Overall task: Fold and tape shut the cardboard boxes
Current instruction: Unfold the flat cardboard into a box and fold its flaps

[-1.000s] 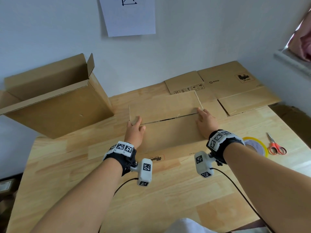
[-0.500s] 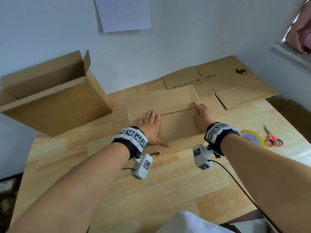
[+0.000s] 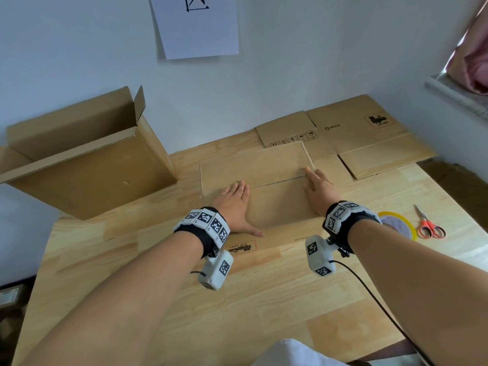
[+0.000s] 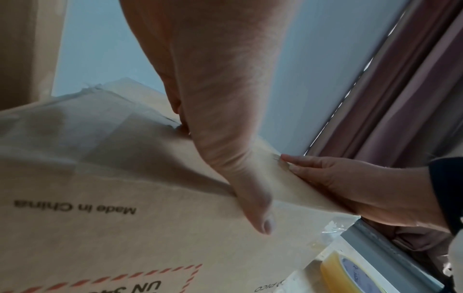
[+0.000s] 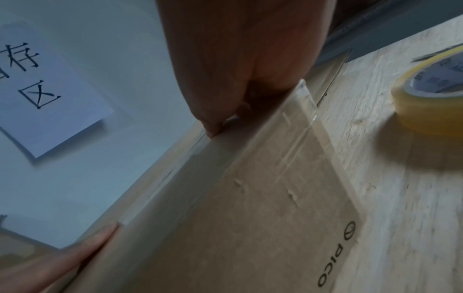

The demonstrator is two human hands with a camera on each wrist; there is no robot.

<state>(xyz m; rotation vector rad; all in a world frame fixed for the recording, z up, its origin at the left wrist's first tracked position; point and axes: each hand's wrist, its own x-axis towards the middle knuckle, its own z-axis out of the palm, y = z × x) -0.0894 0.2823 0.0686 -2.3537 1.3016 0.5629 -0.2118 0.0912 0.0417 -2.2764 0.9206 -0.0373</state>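
On the counter, the box lay with both flaps folded down, the left hand and right hand pressing flat-fingered beside its seemingly untaped seam, while the tape roll waited nearby unused.

On the bench, the open box stands left, flattened boxes lie behind right, and the tape roll sits beside the scissors.
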